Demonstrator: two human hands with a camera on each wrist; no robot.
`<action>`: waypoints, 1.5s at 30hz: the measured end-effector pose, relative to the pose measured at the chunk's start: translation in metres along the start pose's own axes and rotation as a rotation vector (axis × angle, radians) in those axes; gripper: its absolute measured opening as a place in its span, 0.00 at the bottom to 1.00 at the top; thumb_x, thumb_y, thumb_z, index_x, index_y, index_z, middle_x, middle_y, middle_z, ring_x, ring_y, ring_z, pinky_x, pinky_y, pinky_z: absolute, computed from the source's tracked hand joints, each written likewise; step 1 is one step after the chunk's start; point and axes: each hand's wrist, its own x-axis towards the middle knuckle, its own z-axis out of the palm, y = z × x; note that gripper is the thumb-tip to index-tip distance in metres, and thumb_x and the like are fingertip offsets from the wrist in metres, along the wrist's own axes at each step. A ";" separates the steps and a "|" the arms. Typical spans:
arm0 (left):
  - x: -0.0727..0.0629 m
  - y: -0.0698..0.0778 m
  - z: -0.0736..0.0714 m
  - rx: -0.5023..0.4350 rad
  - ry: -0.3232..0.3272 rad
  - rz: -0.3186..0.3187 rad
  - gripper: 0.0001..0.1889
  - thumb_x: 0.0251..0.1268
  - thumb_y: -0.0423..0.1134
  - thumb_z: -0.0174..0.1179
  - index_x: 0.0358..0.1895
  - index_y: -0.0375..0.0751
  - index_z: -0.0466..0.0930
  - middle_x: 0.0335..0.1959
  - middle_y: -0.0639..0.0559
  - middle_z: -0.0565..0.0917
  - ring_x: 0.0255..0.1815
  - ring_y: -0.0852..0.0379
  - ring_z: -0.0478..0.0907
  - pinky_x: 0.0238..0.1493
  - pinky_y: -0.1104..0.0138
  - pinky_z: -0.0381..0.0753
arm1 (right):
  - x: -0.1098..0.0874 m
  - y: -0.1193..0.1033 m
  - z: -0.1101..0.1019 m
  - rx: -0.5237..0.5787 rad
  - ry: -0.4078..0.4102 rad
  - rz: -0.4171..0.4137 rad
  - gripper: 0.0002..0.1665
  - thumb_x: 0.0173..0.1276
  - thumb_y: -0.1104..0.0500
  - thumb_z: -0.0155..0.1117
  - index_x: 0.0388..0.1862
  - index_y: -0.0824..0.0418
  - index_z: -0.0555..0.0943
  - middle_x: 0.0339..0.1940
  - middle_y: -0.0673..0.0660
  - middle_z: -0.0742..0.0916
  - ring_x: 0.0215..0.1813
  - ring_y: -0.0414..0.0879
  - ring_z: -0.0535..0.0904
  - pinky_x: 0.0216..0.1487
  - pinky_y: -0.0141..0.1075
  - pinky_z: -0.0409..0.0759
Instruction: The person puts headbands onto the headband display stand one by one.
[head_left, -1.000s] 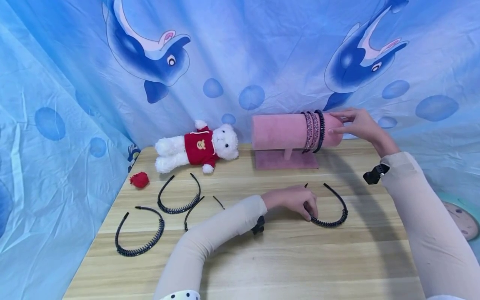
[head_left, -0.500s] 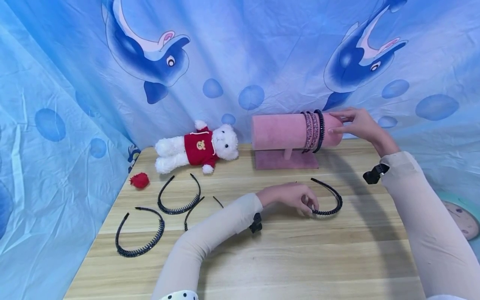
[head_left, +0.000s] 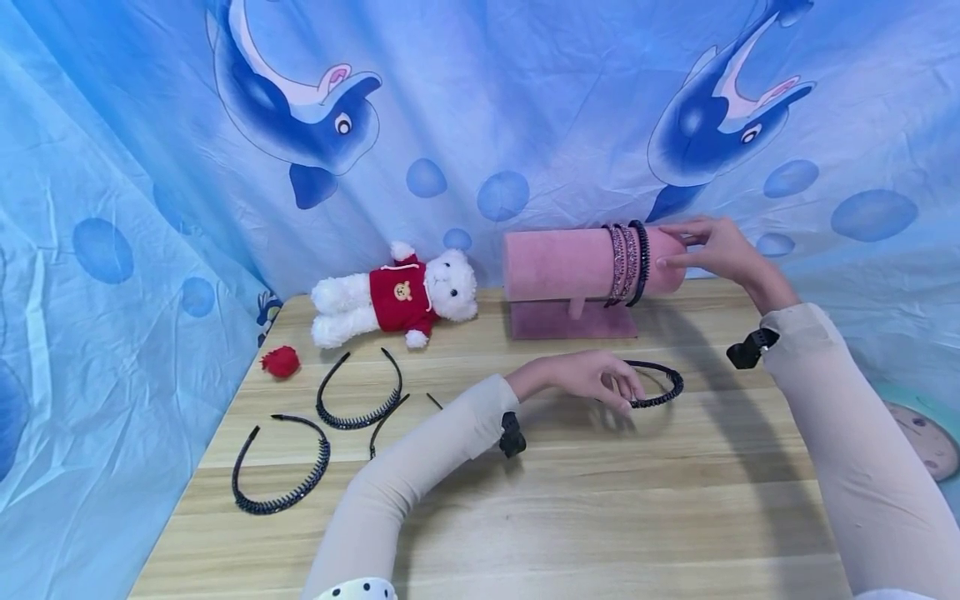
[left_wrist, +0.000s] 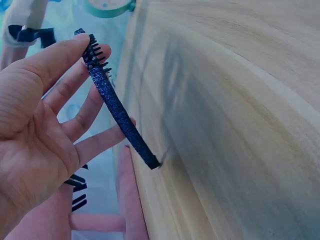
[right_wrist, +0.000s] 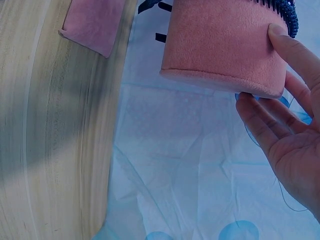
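My left hand [head_left: 596, 377] pinches a black headband [head_left: 662, 400] with beads and teeth, held over the table right of centre. In the left wrist view, its thumb and forefinger grip the toothed part of the headband [left_wrist: 117, 107], and another finger touches the band lower down. My right hand [head_left: 718, 247] holds the right end of a pink plush headband stand [head_left: 558, 262]. From the right wrist, the thumb lies on the side of the roll [right_wrist: 220, 45] and fingertips touch its end. Near that end hang a black headband [head_left: 642, 265] and pink glittery headbands [head_left: 619, 262].
On the left of the wooden table [head_left: 600, 525] lie black headbands [head_left: 279, 503], one partly hidden by my left sleeve [head_left: 442, 437]. A white teddy bear [head_left: 401, 296] in a red hoodie lies behind them, beside a small red object [head_left: 281, 362]. A blue curtain [head_left: 465, 100] hangs behind.
My left hand has lifted the headband off the table, moving it slightly away from me and tilting it flatter in view. The right hand has stayed at the stand's end.
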 end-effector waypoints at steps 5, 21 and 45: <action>-0.004 0.002 -0.008 -0.070 0.038 -0.006 0.18 0.70 0.31 0.64 0.60 0.31 0.79 0.55 0.39 0.85 0.50 0.66 0.81 0.59 0.75 0.81 | 0.000 0.001 0.000 -0.001 0.000 -0.002 0.44 0.62 0.48 0.78 0.74 0.58 0.73 0.74 0.69 0.74 0.68 0.64 0.73 0.39 0.18 0.73; -0.023 0.001 -0.022 -0.197 0.125 -0.126 0.26 0.71 0.29 0.61 0.71 0.32 0.71 0.55 0.37 0.84 0.52 0.61 0.81 0.50 0.74 0.83 | 0.000 0.000 0.000 0.005 0.002 -0.006 0.43 0.62 0.48 0.78 0.74 0.58 0.73 0.74 0.70 0.74 0.68 0.65 0.74 0.39 0.17 0.74; -0.093 0.001 -0.047 -0.411 0.266 -0.233 0.30 0.69 0.30 0.62 0.74 0.37 0.67 0.60 0.32 0.82 0.59 0.43 0.82 0.54 0.59 0.88 | -0.002 -0.001 0.001 0.015 0.005 -0.027 0.42 0.63 0.50 0.77 0.74 0.59 0.73 0.74 0.69 0.74 0.67 0.64 0.75 0.41 0.16 0.73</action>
